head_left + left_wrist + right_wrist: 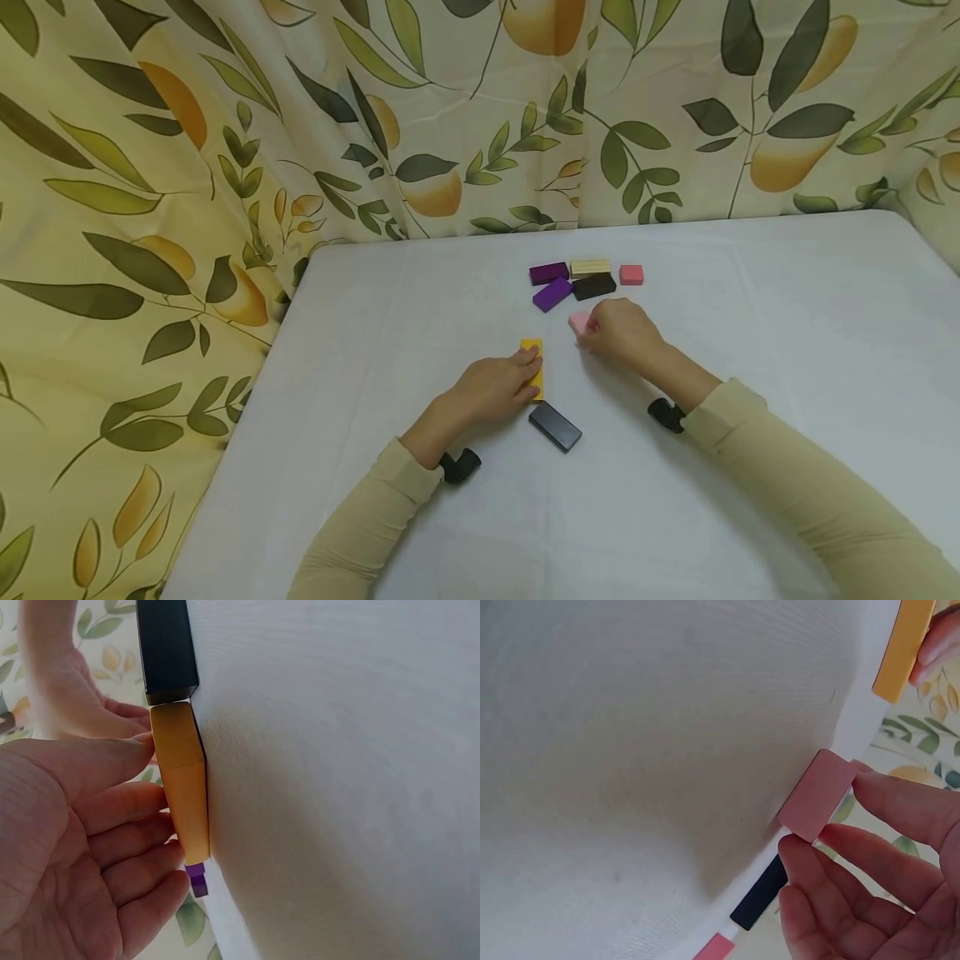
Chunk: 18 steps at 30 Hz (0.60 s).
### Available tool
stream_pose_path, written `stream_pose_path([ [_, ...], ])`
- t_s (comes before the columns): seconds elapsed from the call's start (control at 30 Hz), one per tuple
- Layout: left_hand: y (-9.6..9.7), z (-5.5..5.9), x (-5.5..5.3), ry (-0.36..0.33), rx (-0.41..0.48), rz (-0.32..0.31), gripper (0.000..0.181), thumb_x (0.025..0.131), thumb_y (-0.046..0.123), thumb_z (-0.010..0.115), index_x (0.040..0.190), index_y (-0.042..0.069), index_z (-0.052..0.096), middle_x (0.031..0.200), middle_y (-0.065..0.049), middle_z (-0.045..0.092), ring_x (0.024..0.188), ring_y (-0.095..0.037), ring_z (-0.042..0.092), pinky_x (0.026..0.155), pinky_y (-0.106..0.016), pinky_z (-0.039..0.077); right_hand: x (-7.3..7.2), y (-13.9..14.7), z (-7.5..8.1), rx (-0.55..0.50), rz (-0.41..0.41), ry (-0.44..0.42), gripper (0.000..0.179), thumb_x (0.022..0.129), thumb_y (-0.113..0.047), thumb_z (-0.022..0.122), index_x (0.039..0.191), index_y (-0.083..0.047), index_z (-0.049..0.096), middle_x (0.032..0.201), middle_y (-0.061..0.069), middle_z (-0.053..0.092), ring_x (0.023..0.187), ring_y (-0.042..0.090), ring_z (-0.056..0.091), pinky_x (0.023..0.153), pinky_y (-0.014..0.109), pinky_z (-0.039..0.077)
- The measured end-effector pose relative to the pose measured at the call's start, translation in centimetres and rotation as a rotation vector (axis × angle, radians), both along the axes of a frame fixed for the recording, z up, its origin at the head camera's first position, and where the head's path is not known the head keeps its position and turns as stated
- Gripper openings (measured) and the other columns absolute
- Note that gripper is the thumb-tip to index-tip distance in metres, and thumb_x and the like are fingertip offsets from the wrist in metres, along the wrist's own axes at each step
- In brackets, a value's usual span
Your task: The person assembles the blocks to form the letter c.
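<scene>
My left hand (491,385) rests its fingers on top of a yellow block (537,385) lying lengthwise on the white cloth. In the left wrist view, the thumb and relaxed fingertips touch the yellow block's (187,802) upper face. A dark grey block (555,427) lies flat at its near end, slanting to the right. Farther back, my right hand (622,333) pinches a pink block (578,322) low at the cloth. The right wrist view has the thumb and fingers at opposite sides of that pink block (817,795).
Beyond the right hand lie a dark purple block (548,273), a brighter purple block (552,295), a cream block (590,267) and a black block (594,287), closely grouped. A coral-red block (632,275) sits to their right. A leaf-patterned curtain (480,125) hangs behind the table (420,308).
</scene>
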<state>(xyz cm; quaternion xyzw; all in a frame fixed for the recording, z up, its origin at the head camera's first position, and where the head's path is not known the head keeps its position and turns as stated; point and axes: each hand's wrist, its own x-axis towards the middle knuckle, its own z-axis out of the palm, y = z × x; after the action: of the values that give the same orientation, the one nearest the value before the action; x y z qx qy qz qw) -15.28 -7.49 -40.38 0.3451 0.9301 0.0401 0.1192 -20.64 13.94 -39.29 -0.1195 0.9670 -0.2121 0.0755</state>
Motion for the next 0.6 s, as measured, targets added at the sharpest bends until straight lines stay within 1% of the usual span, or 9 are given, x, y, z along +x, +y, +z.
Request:
stream_pose_path([
  [0.13,0.0,0.0,0.0,-0.001,0.002,0.002,0.049,0.096,0.032,0.047,0.139,0.008,0.041,0.144,-0.005,0.033,0.124,-0.018,0.041,0.091,-0.032,0.042,0.0,-0.2,-0.1,0.004,-0.019,-0.018,0.021,0.077,-0.019,0.072,0.073,0.002,0.067,0.063,0.006,0.056,0.059,0.022,0.048,0.054,0.032,0.037],
  [0.23,-0.1,0.0,0.0,-0.003,0.009,-0.001,0.048,0.096,0.031,0.047,0.139,0.008,0.042,0.144,-0.005,0.033,0.124,-0.018,0.042,0.091,-0.032,0.042,0.2,-0.6,-0.2,0.005,-0.04,-0.04,0.025,0.077,-0.021,0.073,0.067,0.0,0.064,0.06,0.006,0.054,0.058,0.022,0.047,0.053,0.031,0.036],
  [0.3,-0.1,0.0,0.1,-0.006,0.012,-0.005,0.048,0.096,0.031,0.047,0.138,0.008,0.042,0.144,-0.006,0.033,0.124,-0.019,0.042,0.091,-0.032,0.042,0.4,-0.8,-0.2,0.01,-0.047,-0.039,0.028,0.077,-0.022,0.073,0.062,-0.002,0.061,0.057,0.006,0.051,0.056,0.021,0.046,0.052,0.031,0.035],
  [0.4,-0.1,0.0,0.1,-0.005,0.012,-0.007,0.048,0.096,0.031,0.047,0.138,0.008,0.042,0.144,-0.006,0.033,0.123,-0.019,0.043,0.091,-0.033,0.042,0.6,-1.1,-0.2,0.022,-0.039,-0.006,0.033,0.079,-0.022,0.072,0.057,-0.004,0.056,0.054,0.005,0.047,0.054,0.021,0.044,0.051,0.03,0.033],
  [0.47,-0.1,0.0,0.1,0.0,0.013,-0.005,0.048,0.096,0.032,0.047,0.138,0.008,0.042,0.144,-0.005,0.034,0.123,-0.019,0.043,0.091,-0.033,0.042,0.7,-1.2,-0.1,0.049,-0.017,0.032,0.036,0.08,-0.023,0.071,0.055,-0.005,0.053,0.053,0.005,0.045,0.053,0.02,0.043,0.05,0.03,0.033],
  [0.57,-0.1,0.0,0.0,0.006,0.015,-0.003,0.048,0.096,0.032,0.048,0.138,0.009,0.042,0.144,-0.005,0.034,0.123,-0.019,0.043,0.091,-0.032,0.042,0.8,-1.1,0.3,0.086,0.036,0.083,0.035,0.084,-0.025,0.067,0.059,-0.003,0.057,0.053,0.006,0.047,0.052,0.021,0.044,0.05,0.031,0.036],
  [0.6,-0.1,0.0,0.0,0.006,0.017,-0.002,0.048,0.096,0.032,0.048,0.138,0.009,0.043,0.144,-0.005,0.034,0.123,-0.019,0.043,0.091,-0.032,0.042,0.7,-1.0,0.4,0.09,0.062,0.109,0.033,0.085,-0.024,0.066,0.063,-0.001,0.06,0.055,0.007,0.051,0.054,0.022,0.047,0.051,0.032,0.04],
])
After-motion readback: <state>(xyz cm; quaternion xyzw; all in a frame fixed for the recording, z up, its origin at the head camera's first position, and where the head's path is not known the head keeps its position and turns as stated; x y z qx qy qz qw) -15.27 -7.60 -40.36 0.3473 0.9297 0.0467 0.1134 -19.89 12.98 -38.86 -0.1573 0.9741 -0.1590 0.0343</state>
